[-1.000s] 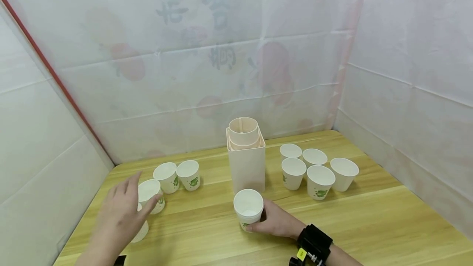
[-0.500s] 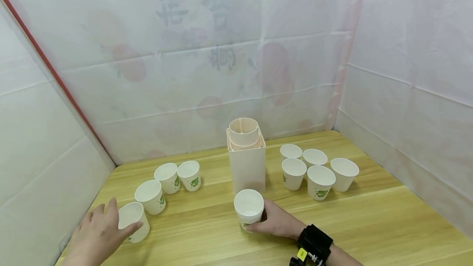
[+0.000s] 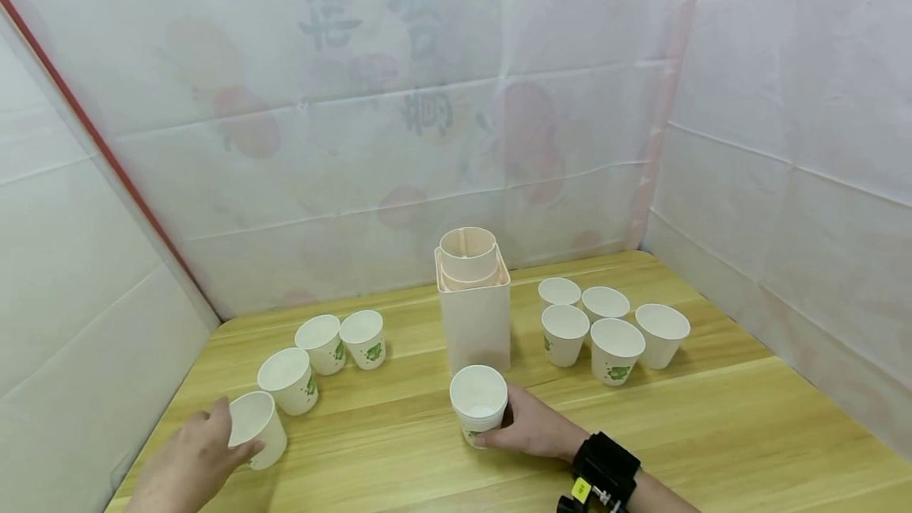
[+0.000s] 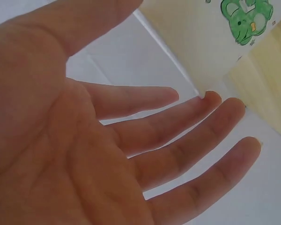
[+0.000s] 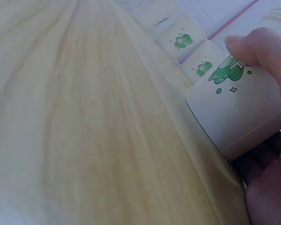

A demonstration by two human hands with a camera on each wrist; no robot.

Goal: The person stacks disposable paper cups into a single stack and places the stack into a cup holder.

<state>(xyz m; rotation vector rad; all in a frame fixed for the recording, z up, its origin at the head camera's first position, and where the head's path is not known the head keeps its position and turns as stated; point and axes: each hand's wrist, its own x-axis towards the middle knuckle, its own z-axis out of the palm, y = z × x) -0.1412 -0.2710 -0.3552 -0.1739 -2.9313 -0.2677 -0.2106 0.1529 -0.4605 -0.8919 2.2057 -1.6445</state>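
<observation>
My right hand [image 3: 526, 424] grips a small stack of nested white paper cups [image 3: 479, 396] standing on the table in front of the pale box. In the right wrist view the thumb lies across the green print on the outer cup [image 5: 246, 108], and the stacked rims show at the top. At the left, my left hand [image 3: 191, 454] is beside the nearest paper cup [image 3: 265, 432]. Its fingers are spread and nearly straight in the left wrist view, with fingertips [image 4: 210, 99] right at the cup's rim. The thumb overlaps the cup's near side in the head view.
Three more paper cups [image 3: 288, 381] run in a row at the left. A tall pale pink box [image 3: 476, 327] with a round tube [image 3: 469, 260] in its top stands at the back middle. Several paper cups [image 3: 617, 351] cluster at the right. White sheets [image 3: 399, 141] enclose the table [image 3: 399, 450].
My left hand has come down and leftward from over the left row, then moved in against the nearest cup, its fingers drawing closer to the rim. The right hand has stayed on the stack.
</observation>
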